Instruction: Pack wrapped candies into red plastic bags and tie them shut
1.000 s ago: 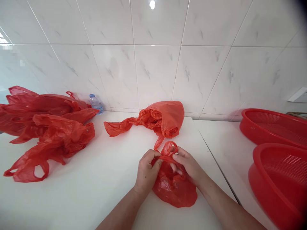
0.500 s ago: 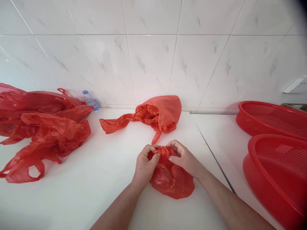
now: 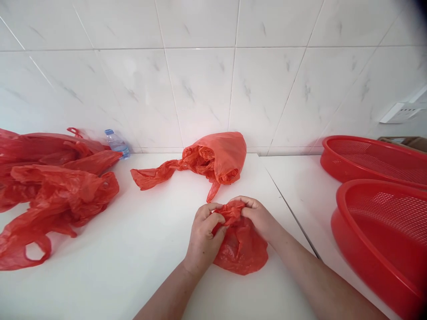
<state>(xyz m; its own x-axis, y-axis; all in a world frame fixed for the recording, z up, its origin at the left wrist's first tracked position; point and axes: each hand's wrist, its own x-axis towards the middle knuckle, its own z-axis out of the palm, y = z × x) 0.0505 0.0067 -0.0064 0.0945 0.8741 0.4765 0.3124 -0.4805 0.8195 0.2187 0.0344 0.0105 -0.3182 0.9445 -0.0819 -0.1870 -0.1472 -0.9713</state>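
Note:
A small red plastic bag (image 3: 242, 249) lies bunched on the white counter (image 3: 133, 249) in front of me. My left hand (image 3: 203, 238) and my right hand (image 3: 258, 218) both pinch the gathered top of this bag, fingers curled tight round the plastic. Just behind them, against the tiled wall, sits a second red bag (image 3: 216, 160), puffed up, with a twisted tail stretching left.
A heap of crumpled red bags (image 3: 56, 182) covers the counter's left side, with a small water bottle (image 3: 115, 143) behind it. Two red perforated baskets (image 3: 376, 158) (image 3: 383, 231) stand at the right. A wall socket (image 3: 400, 111) is at the far right.
The loop of plastic that stood up between my hands has been pulled down into a tight bunch. My hands came closer together. The view shifted slightly right.

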